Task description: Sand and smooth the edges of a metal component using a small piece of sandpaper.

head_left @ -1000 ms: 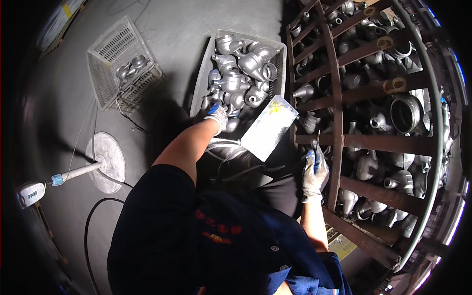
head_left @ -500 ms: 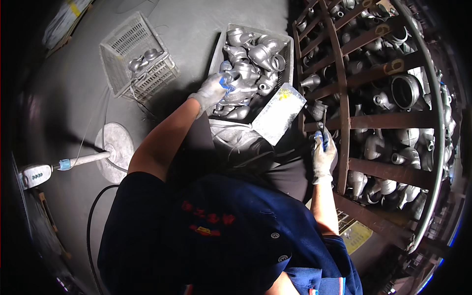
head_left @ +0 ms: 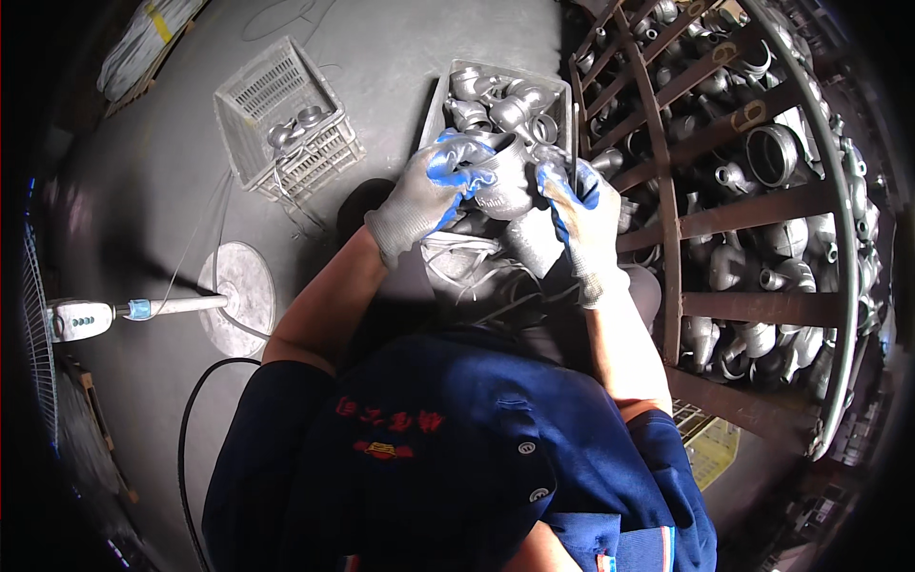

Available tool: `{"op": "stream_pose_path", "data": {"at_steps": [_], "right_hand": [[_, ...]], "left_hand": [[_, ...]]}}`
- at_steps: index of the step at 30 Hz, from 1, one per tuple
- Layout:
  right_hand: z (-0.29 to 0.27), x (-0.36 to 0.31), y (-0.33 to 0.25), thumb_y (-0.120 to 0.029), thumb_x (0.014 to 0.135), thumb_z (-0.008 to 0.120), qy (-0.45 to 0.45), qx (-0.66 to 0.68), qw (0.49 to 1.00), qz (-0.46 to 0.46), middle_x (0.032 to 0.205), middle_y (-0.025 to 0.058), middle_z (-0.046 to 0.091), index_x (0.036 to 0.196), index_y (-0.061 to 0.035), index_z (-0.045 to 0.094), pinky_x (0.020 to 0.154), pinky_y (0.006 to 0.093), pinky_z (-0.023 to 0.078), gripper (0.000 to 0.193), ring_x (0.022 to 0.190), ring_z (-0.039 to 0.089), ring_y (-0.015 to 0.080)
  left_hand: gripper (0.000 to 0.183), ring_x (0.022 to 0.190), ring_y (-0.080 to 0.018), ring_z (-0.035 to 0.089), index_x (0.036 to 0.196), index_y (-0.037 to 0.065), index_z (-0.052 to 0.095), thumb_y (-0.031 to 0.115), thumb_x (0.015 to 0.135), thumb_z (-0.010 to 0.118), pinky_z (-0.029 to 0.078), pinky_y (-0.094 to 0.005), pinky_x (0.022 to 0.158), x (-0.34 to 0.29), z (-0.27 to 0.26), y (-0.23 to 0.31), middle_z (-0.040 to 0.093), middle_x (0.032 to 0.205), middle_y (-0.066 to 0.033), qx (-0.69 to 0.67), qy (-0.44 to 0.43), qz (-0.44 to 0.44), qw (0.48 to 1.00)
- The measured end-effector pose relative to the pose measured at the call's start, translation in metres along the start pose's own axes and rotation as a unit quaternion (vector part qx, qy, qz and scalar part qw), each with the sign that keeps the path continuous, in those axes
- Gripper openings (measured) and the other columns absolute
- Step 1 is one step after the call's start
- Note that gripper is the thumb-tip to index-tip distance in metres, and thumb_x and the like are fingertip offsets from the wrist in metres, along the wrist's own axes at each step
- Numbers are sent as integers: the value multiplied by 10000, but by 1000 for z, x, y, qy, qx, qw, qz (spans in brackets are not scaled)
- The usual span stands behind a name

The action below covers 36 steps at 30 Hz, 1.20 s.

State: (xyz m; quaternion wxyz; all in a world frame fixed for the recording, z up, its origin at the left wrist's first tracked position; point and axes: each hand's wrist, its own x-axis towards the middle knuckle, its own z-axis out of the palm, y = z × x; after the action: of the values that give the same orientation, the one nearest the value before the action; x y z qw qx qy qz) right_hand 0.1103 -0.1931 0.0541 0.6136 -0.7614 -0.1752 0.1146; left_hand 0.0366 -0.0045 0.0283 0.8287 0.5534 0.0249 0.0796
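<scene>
Both my hands wear grey-white gloves with blue on the fingers. My left hand (head_left: 434, 195) is closed around a silvery cast-metal housing (head_left: 503, 186), its round opening tilted up. Close by on the right, my right hand (head_left: 583, 212) is closed on a thin dark rod-shaped tool (head_left: 575, 143) that points away from me; its fingertips are near the housing, and whether they touch it I cannot tell. Beneath and beyond the hands, more metal castings (head_left: 515, 105) lie piled in a grey bin (head_left: 568, 100). A pale flat plate (head_left: 536, 246) sits at the bin's near side, partly covered.
A large brown metal cage (head_left: 753, 224) full of castings stands close on the right. At the far left is a grey slatted crate (head_left: 286, 124) with a few castings, and a pedestal fan (head_left: 250, 286) nearer me. A yellow crate (head_left: 713, 453) lies below the cage.
My left hand has lifted a housing from the pile and brought it nearer. My right hand has come from beside the cage to the housing, still with the thin tool.
</scene>
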Motion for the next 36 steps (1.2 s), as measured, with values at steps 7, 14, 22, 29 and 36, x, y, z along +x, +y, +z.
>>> {"op": "stream_pose_path", "data": {"at_steps": [7,14,22,29,36], "right_hand": [[-15,-9,-32,-71,778,706,-25,3,999,-45,737,-29,612,1028,0,662,564,188,403,264,612,490,30],[-39,-5,-56,-107,748,691,-162,-4,982,-94,853,35,657,1016,33,661,638,205,441,304,703,542,54],[-24,6,-28,-73,827,613,-149,104,983,-34,722,-10,608,1065,13,642,484,175,374,255,541,484,19],[-24,-23,-11,-222,948,485,3,189,979,73,722,17,636,1057,-5,630,364,157,241,283,410,364,7],[-14,-60,-2,-246,935,517,0,179,974,141,612,-22,539,911,-23,630,394,184,279,251,418,387,34]], "left_hand": [[262,983,-156,585,1058,-16,606,137,849,648,473,-291,852,-10,-11,39,630,1042,-107,91,-142,4,986],[580,1054,-209,577,1328,-53,393,362,933,479,470,-317,889,17,3,19,563,1194,-160,-105,-159,-27,981],[526,1062,-229,573,1312,80,450,430,924,504,459,-351,957,-7,44,-15,558,1206,-114,-455,-177,-208,847],[418,1107,-244,558,1274,49,470,335,992,355,452,-382,964,-5,33,-2,568,1195,-134,-428,-126,-195,874],[490,1054,-183,580,1222,32,498,124,771,666,463,-332,938,-3,30,-15,601,1150,-87,-230,-72,45,969]]}}
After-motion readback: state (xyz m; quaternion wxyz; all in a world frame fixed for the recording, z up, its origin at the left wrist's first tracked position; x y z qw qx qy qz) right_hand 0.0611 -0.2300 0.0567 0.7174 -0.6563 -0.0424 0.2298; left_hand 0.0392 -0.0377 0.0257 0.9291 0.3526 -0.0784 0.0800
